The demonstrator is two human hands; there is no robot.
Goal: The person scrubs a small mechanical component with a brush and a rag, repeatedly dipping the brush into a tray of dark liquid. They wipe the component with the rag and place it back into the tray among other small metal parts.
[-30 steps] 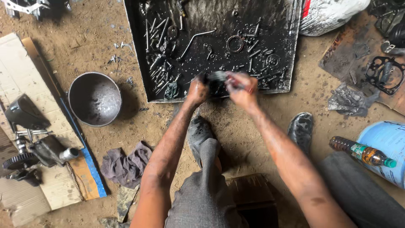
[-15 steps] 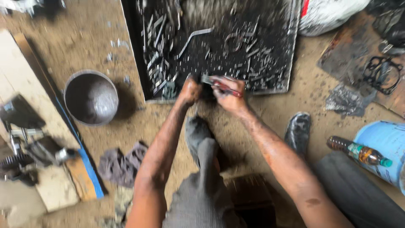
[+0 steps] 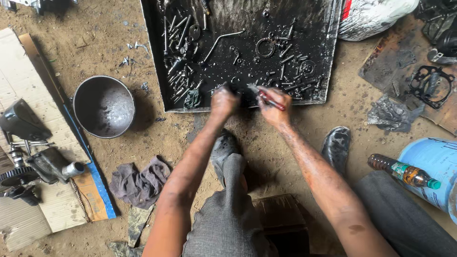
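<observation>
At the near edge of the oily black tray (image 3: 328, 57), your left hand (image 3: 223, 101) is closed around a small dark part (image 3: 240, 97); at its 3 o'clock, your right hand (image 3: 275, 105) grips a red-handled brush (image 3: 266, 96); a metal bowl (image 3: 104, 106) sits at 9 o'clock.

Dirt floor (image 3: 295, 143) carrying a black oily tray (image 3: 154, 62) of bolts, a grey metal bowl (image 3: 104, 106), a grey rag (image 3: 138, 183), cardboard sheets (image 3: 21, 85) with engine parts (image 3: 33, 162), a brown bottle (image 3: 404, 172) lying beside a blue drum (image 3: 435, 162).
</observation>
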